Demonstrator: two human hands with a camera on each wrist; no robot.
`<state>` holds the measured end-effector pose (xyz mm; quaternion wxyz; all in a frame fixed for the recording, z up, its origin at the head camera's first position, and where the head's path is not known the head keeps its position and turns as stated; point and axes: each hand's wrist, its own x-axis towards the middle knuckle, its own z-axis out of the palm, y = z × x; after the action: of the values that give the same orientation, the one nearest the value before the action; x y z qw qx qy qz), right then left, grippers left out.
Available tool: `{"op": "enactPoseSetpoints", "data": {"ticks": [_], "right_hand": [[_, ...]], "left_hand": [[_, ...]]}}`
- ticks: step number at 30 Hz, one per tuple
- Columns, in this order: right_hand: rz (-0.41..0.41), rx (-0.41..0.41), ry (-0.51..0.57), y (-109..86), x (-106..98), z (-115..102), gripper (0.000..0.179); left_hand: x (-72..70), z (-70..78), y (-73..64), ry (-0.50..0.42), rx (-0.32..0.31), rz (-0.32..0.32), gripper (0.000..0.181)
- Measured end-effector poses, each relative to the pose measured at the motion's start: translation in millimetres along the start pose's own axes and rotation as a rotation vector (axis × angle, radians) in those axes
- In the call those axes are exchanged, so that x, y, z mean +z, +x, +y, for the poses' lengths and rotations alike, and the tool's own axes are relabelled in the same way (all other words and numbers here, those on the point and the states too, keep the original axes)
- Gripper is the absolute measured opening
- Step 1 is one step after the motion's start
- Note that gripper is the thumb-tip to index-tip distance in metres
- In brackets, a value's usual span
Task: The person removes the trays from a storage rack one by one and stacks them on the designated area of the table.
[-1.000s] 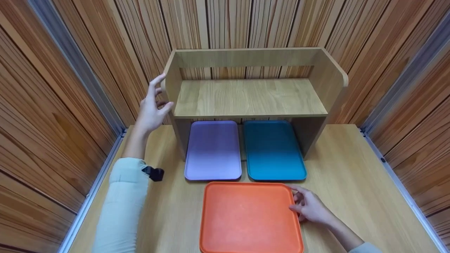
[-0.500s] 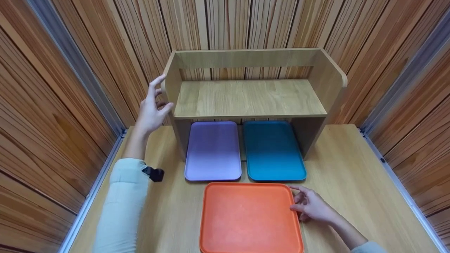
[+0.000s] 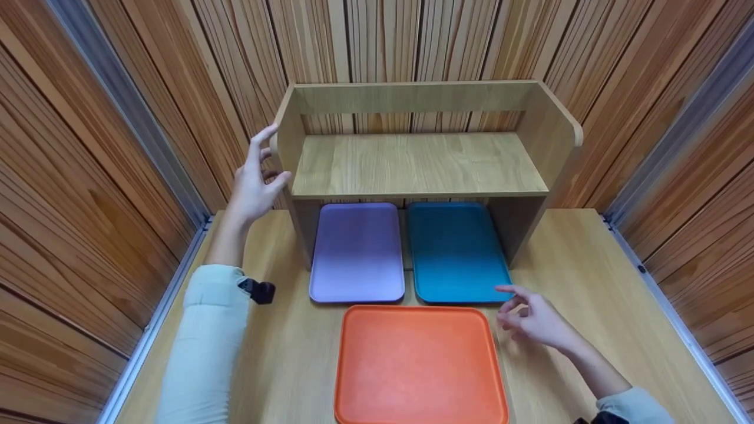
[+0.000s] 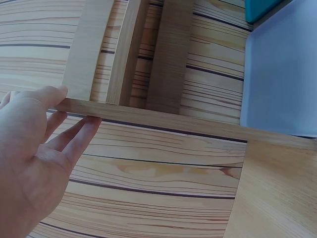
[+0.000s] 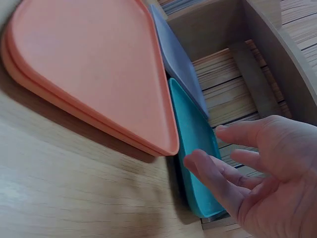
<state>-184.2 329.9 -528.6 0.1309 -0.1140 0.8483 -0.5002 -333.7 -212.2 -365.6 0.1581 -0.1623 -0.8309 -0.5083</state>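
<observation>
My left hand (image 3: 253, 185) holds the left side panel of a wooden desk shelf (image 3: 421, 165); in the left wrist view, the digits lie on both sides of the panel's edge. My right hand (image 3: 533, 318) hovers, fingers parted and slightly bent, by the front right corner of a teal tray (image 3: 459, 253), holding nothing. Left of that hand lies an orange tray (image 3: 421, 365), whose doubled rim in the right wrist view (image 5: 94, 64) suggests a stack. A purple tray (image 3: 356, 253) lies beside the teal one, both partly under the shelf.
Everything stands on a light wooden table (image 3: 283, 359). Wood-patterned walls (image 3: 383, 41) enclose it at the back and sides, with metal rails (image 3: 156, 321) along the left and right edges. A black wrist device (image 3: 257, 291) sits on the left sleeve.
My right hand has let go of the orange tray's right edge and moved up and right, toward the teal tray's corner. The left hand and all the trays have stayed in place.
</observation>
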Motion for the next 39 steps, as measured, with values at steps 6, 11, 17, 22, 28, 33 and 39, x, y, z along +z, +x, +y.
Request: {"op": "enactPoseSetpoints", "data": {"ticks": [6,11,17,22,28,33,39], "right_hand": [[0.206,-0.103,-0.126,7.8,1.1,-0.9,0.052],[0.310,-0.130,-0.171,13.8,1.9,1.0,0.056],[0.312,-0.106,-0.149,20.5,-1.4,7.1,0.071],[0.354,-0.081,-0.092,27.4,-2.8,15.5,0.076],[0.415,-0.051,-0.027,37.1,-4.0,27.1,0.075],[0.448,-0.001,0.016,42.7,-2.4,34.1,0.075],[0.456,0.081,0.083,45.2,3.0,42.2,0.078]], "left_hand": [[0.6,0.1,-0.2,0.001,-0.004,0.000,0.085],[0.3,1.0,-0.3,-0.002,-0.006,-0.003,0.085],[-0.1,1.9,-0.4,-0.012,-0.014,-0.004,0.086],[-0.8,1.0,0.5,-0.006,-0.023,-0.005,0.086],[-1.8,2.6,0.2,-0.011,-0.024,-0.008,0.085],[-1.4,1.3,0.8,-0.001,-0.003,-0.003,0.085],[-1.4,-0.2,-0.2,0.016,-0.015,-0.010,0.086]]}}
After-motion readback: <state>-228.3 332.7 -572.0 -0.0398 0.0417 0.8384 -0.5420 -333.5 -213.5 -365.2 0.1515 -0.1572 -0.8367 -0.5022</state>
